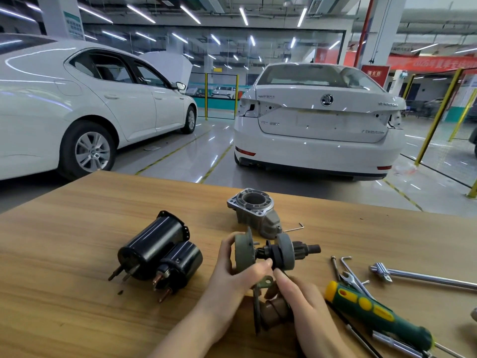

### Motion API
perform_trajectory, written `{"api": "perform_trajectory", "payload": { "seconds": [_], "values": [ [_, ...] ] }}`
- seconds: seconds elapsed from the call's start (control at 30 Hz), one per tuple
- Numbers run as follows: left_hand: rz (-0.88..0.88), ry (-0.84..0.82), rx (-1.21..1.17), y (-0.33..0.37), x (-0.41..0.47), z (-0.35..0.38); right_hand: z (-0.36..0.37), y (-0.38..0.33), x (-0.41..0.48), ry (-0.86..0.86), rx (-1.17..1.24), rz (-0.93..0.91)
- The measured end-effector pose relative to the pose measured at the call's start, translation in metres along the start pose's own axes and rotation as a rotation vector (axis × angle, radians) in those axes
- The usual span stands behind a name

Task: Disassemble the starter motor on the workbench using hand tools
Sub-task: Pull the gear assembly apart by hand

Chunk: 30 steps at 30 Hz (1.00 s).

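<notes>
Over the wooden desk (77, 228), my left hand (232, 276) has its grip closed round the grey end plate of the starter's pinion drive assembly (275, 251), near the desk's middle. My right hand (300, 299) grasps the brown plunger and fork lever (273, 310) just below it. The black motor casing with solenoid (157, 254) lies to the left. The aluminium nose housing (254, 210) sits behind, open mouth upward. A green screwdriver (374, 311) lies to the right.

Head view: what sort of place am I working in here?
Probably a car repair or training workshop: a white sedan and a second sedan with its tail lights removed stand on a line-marked floor, and a screwdriver and wrench lie on the wooden workbench beside the motor body.
</notes>
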<state>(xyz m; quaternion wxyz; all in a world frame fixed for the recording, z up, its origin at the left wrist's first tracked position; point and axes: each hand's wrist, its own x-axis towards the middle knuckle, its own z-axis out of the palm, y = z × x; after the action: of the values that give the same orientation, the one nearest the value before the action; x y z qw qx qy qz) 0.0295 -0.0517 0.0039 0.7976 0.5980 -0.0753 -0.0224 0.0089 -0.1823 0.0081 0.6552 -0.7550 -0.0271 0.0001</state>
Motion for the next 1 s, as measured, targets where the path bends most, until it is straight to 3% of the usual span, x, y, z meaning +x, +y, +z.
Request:
{"api": "perform_trajectory", "payload": {
  "seconds": [0.27, 0.33, 0.43, 0.5, 0.6, 0.87, 1.0],
  "values": [
    [0.136, -0.149, 0.072, 0.013, -0.005, 0.004, -0.004, 0.006, -0.003, 0.036, -0.027, -0.31],
    [0.163, -0.106, 0.191, 0.025, -0.008, 0.002, -0.004, 0.009, -0.004, 0.062, -0.072, -0.37],
    [0.385, 0.071, 0.559, 0.056, -0.011, 0.004, -0.002, 0.01, -0.006, 0.094, -0.202, -0.467],
    [0.482, -0.061, 0.952, 0.075, -0.011, 0.015, -0.001, 0.013, -0.006, 0.119, -0.296, -0.509],
    [0.452, -0.353, 1.457, 0.078, -0.001, 0.033, -0.003, 0.015, -0.004, 0.103, -0.369, -0.505],
    [0.324, -0.502, 1.314, 0.073, 0.031, 0.025, -0.002, 0.017, -0.001, 0.062, -0.429, -0.428],
    [0.278, -0.444, 1.197, 0.07, 0.033, 0.009, 0.0, 0.013, 0.002, -0.005, -0.381, -0.419]
  ]
}}
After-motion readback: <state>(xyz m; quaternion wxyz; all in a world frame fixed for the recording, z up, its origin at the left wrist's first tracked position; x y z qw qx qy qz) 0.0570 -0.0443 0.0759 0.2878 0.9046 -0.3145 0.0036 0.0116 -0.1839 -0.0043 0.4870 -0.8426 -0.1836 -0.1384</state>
